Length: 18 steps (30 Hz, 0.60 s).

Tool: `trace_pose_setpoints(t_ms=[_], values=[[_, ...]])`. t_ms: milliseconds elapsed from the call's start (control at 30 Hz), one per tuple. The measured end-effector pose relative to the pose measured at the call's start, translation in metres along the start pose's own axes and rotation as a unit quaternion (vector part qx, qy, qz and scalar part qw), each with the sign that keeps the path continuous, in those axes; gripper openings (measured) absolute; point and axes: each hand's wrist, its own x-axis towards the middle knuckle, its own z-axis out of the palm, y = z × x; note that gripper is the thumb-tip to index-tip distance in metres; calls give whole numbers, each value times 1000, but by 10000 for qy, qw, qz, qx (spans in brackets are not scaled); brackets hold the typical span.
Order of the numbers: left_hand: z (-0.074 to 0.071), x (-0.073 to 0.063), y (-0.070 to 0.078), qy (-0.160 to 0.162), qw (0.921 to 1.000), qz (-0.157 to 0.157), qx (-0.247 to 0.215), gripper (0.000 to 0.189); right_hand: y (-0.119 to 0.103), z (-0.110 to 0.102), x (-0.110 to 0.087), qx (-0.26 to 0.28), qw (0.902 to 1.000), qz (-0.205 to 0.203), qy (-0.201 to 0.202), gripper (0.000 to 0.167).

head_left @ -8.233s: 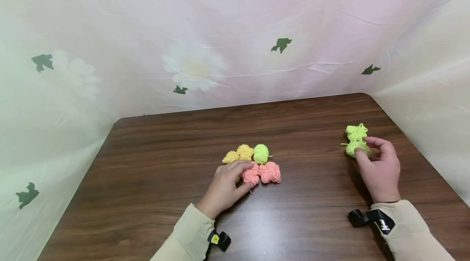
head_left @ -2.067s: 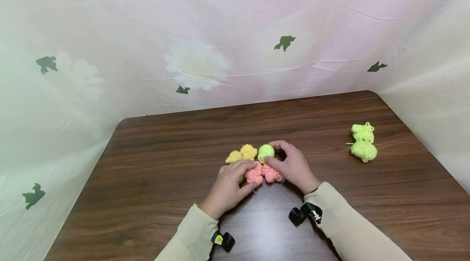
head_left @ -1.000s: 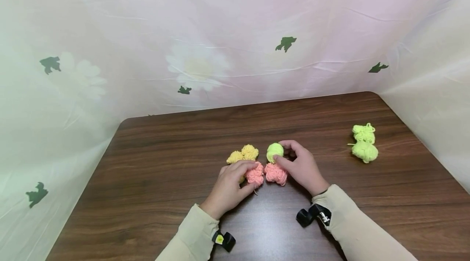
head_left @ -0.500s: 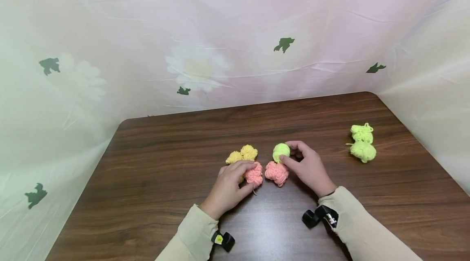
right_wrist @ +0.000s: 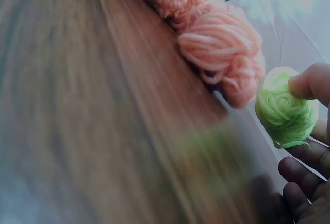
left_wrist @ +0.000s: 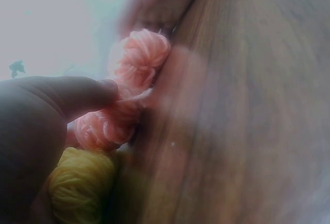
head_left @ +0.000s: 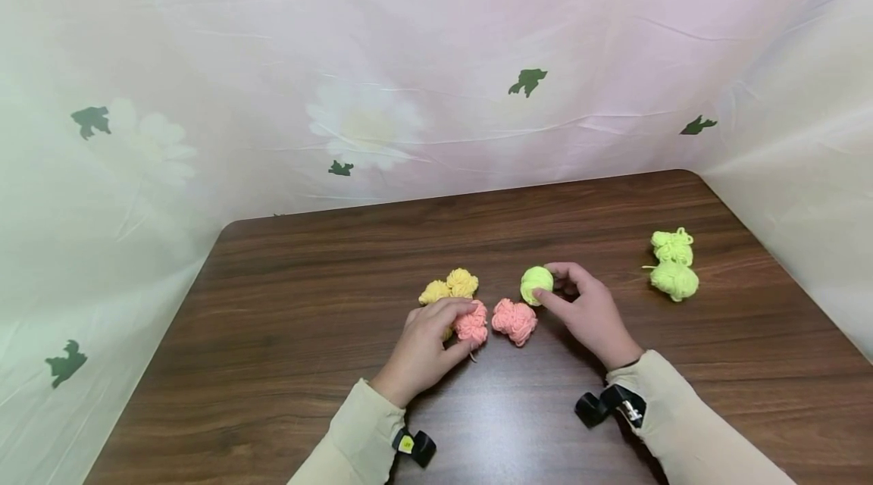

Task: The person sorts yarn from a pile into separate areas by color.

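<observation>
In the head view my right hand (head_left: pixel 590 315) pinches a small light green yarn ball (head_left: pixel 535 286) between thumb and fingers. The right wrist view shows this green yarn ball (right_wrist: pixel 285 112) with the thumb on its top. My left hand (head_left: pixel 424 352) holds a pink yarn ball (head_left: pixel 475 323) between thumb and fingers, partly covered by the hand. Between the hands lies a second pink yarn ball (head_left: pixel 514 321), just left of and nearer than the green one. Yellow yarn balls (head_left: pixel 462 283) sit behind the left hand, one (left_wrist: pixel 82 183) showing under it in the left wrist view.
Two more light green yarn balls (head_left: pixel 674 280) lie together at the right of the dark wooden table (head_left: pixel 327 258). A pale patterned cloth (head_left: pixel 436 91) hangs behind the table and at both sides.
My right hand has left the far green pair, taken the middle green yarn ball and moved it right. The second pink yarn ball has shifted right, apart from the held one. The left hand stays put.
</observation>
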Motion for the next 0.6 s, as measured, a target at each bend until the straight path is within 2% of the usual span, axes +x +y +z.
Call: trace_pose_setpoints(t_ms=[600], values=[[1,0,-1,32,10000,30,35,46,9,-16,-7,-314,9995,7,47,35]])
